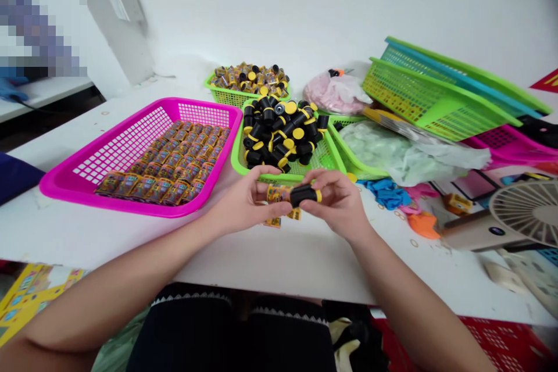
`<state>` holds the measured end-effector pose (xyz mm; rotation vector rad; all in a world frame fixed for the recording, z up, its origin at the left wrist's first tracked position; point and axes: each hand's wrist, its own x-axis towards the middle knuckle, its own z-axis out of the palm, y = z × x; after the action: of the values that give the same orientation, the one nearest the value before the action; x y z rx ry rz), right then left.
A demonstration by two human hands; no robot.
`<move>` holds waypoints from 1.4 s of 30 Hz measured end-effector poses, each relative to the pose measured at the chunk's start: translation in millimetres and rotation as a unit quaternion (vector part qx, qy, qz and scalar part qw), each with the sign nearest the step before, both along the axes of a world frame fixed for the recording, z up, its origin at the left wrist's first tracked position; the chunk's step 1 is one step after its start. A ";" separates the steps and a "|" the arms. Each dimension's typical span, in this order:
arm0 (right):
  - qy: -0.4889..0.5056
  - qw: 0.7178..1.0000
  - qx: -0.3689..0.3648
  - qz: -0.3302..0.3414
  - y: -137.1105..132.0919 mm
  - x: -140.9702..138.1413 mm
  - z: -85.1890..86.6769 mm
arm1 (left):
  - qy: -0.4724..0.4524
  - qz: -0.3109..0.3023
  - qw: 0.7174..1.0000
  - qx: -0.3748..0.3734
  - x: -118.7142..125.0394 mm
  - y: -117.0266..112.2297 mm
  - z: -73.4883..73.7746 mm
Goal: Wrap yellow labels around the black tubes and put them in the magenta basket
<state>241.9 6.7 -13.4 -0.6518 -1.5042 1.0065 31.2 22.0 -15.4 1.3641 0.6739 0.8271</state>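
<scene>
My left hand [244, 203] pinches a small printed yellow label [278, 193] at the table's front middle. My right hand [337, 200] grips a black cylinder with a yellow cap [305, 194], held sideways against that label. Both hands hover just above the white table [279, 250]. A few more labels [283, 218] lie under them. Right behind stands a green basket [244, 165] piled with black and yellow cylinders [281, 131]. To the left, a pink basket [131, 145] holds rows of labelled pieces [174, 160].
A farther green basket [218, 93] holds more labelled pieces. At the right are stacked green and blue baskets [436, 93], plastic bags [405, 154], a pink bag [331, 93], blue gloves [387, 192] and a small fan [523, 209]. A red crate [479, 343] sits below the table.
</scene>
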 end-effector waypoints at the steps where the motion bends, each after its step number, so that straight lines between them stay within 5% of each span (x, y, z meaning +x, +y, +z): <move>1: -0.017 1.000 0.020 -0.001 -0.8 -0.9 0.3 | -0.013 -0.003 1.000 -0.009 -0.4 0.8 0.8; 9: -0.109 0.986 0.090 -0.089 -7.2 -3.7 0.7 | 0.065 0.069 0.991 0.098 -3.2 -1.7 -3.1; 14: -0.181 0.973 0.121 -0.074 -9.6 -1.2 4.6 | 0.155 0.126 0.945 0.259 -2.8 -5.4 -4.2; 17: -0.224 0.966 0.116 -0.056 -12.9 -4.0 7.0 | 0.175 0.122 0.933 0.290 -2.1 -5.7 -3.5; 23: -0.204 0.972 0.025 -0.112 -16.9 -20.3 -7.7 | 0.166 0.075 0.948 0.259 -0.7 -6.5 -7.0; 29: -0.283 0.915 0.252 -0.138 -20.2 -20.7 -7.6 | 0.009 0.064 0.992 0.107 1.6 -10.2 -1.0; 36: -0.358 0.852 0.343 -0.167 -22.0 -25.0 -6.2 | -0.070 0.078 0.994 0.028 4.7 -9.7 4.3; 39: -0.354 0.843 0.360 -0.183 -25.8 -30.9 -9.2 | -0.092 -0.004 0.995 -0.031 8.7 -12.3 0.2; 42: -0.316 0.881 0.316 -0.157 -32.8 -36.3 -10.4 | -0.097 -0.115 0.985 -0.082 14.3 -18.8 -3.9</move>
<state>205.6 -26.1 -23.9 -0.7402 -2.0642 -0.0063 45.4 3.2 -19.3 1.1701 0.4143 0.6915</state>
